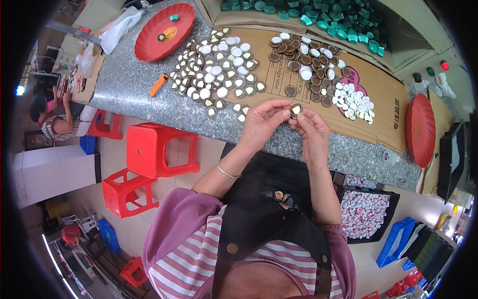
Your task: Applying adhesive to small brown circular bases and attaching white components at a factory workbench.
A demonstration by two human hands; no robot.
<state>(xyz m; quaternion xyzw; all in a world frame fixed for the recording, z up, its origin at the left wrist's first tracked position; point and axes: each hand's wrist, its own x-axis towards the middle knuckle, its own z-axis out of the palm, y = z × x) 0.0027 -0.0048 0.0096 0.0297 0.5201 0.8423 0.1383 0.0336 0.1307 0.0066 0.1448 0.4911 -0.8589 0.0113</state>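
Note:
Between my two hands is a small round disc (296, 109) with a dark scalloped rim and a pale piece at its centre. My left hand (263, 122) pinches its left side with thumb and forefinger. From the other side, the fingertips of my right hand (313, 130) close on it. Beyond my left hand spreads a group of similar discs (211, 79), many with pale centres, with white round pieces among them. Ahead lies a heap of brown discs (318, 65). Small white pieces (354, 102) are piled to the right.
Brown cardboard (383, 117) covers part of the grey speckled counter (134, 97). An orange lighter (159, 85) and a red scalloped tray (149, 37) are at left, another red tray (420, 129) at right. Green cups (323, 25) fill the box behind. Red stools (149, 149) stand below left.

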